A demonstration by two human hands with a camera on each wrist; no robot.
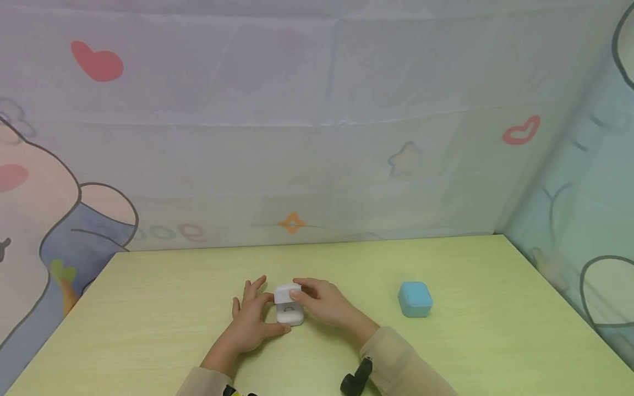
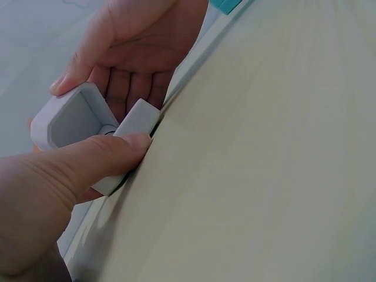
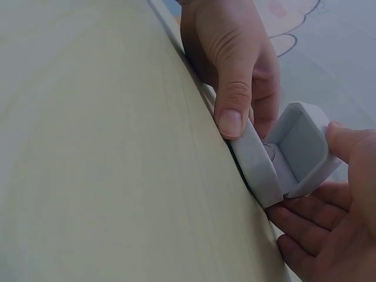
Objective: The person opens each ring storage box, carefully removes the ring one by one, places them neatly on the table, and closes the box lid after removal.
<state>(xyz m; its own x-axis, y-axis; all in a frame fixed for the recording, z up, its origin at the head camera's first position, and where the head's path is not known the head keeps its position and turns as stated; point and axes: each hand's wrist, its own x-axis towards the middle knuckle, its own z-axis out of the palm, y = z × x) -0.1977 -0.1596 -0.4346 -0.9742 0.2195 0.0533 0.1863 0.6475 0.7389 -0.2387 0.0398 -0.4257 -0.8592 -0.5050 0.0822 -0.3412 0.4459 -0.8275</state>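
Note:
A small white ring box (image 1: 290, 317) stands on the table with its lid (image 1: 284, 293) raised. Inside it a thin ring (image 3: 271, 151) shows against the pale lining. My left hand (image 1: 249, 325) grips the base, its thumb across the front and the index finger at the left side; the other fingers spread away. With thumb and fingers my right hand (image 1: 328, 302) holds the lid from the right. In the left wrist view the right thumb (image 2: 73, 75) lies on the lid's outer edge.
A light blue box with rounded corners (image 1: 415, 300) sits on the table to the right of my hands. Behind the pale yellow-green table (image 1: 173, 297) hangs a printed cloth (image 1: 238, 165), with another cloth (image 1: 584, 220) along the right side.

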